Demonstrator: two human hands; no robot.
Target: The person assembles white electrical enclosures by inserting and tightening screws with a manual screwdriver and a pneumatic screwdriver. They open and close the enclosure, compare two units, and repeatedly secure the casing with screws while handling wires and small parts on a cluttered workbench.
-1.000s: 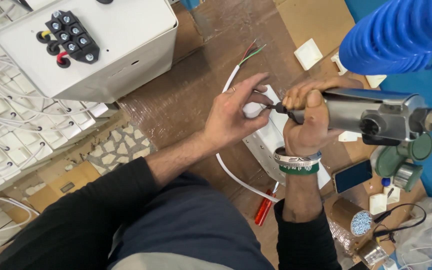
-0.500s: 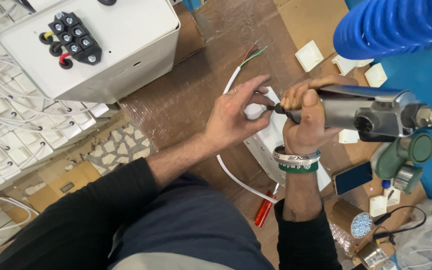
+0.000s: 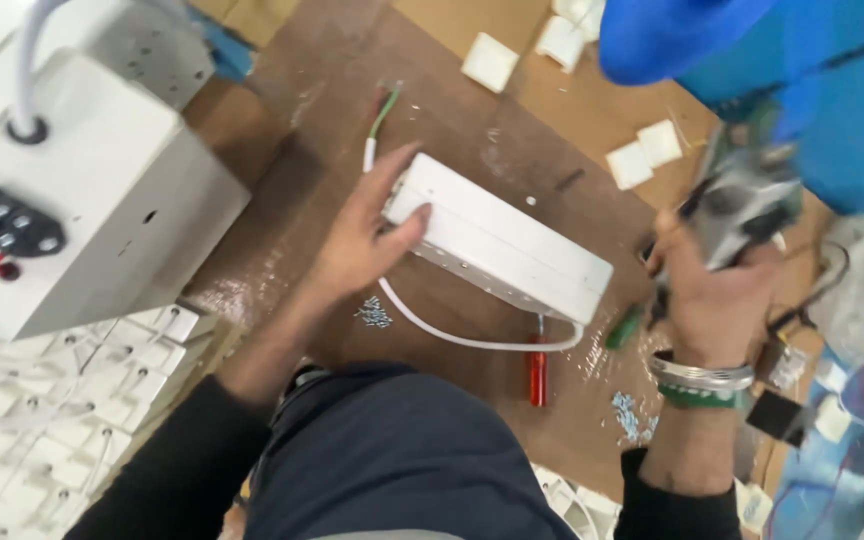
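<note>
Fingers of my left hand (image 3: 367, 240) rest on the near end of the long white plastic box (image 3: 497, 238), spread half open, thumb on its side, only touching it. The box lies flat on the brown desk (image 3: 282, 230), at 12 o'clock from my lap. My right hand (image 3: 707, 290), at 3 o'clock from the box, has its grip closed around a blurred grey power screwdriver (image 3: 742, 205). A red-handled screwdriver (image 3: 538, 375) lies at 6 o'clock from the box, a white cable (image 3: 452, 335) curving beside it.
</note>
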